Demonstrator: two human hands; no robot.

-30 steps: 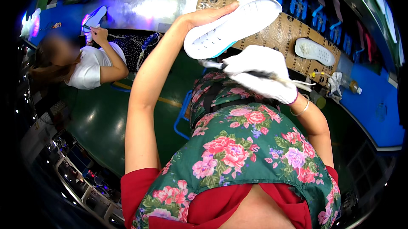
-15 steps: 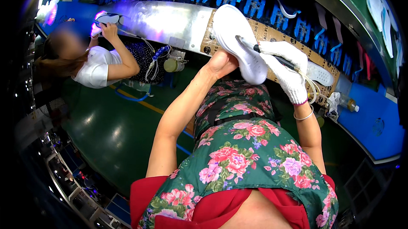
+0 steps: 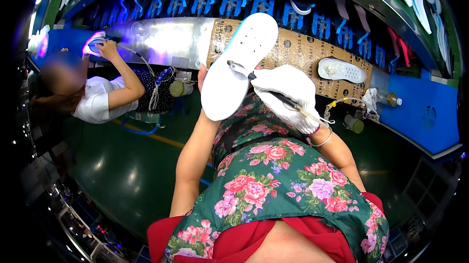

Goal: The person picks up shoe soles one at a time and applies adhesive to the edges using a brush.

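A white shoe sole [image 3: 239, 75] is tilted up in front of me, its inner face with small holes near the far end toward me. My left hand [image 3: 202, 78] is closed on its left edge; most of the hand is hidden behind the sole. In a white knit glove, my right hand [image 3: 288, 94] grips a black-handled brush [image 3: 283, 100] fed by a thin hose. The brush's tip lies over the middle of the sole. Another white sole [image 3: 342, 70] rests on the cardboard-covered bench [image 3: 293, 43], to the right.
Beyond the bench, a rack [image 3: 229, 4] carries several dark soles on blue holders. A bottle [image 3: 391, 99] stands near a blue panel [image 3: 427, 116] at right. On the left, a co-worker [image 3: 107, 87] sits handling a shoe part [image 3: 96, 42] by a metal bench top [image 3: 161, 38].
The sole has swung round and come nearer, its far end now pointing right. My right hand and the brush have moved left and down with it. The view has shifted somewhat.
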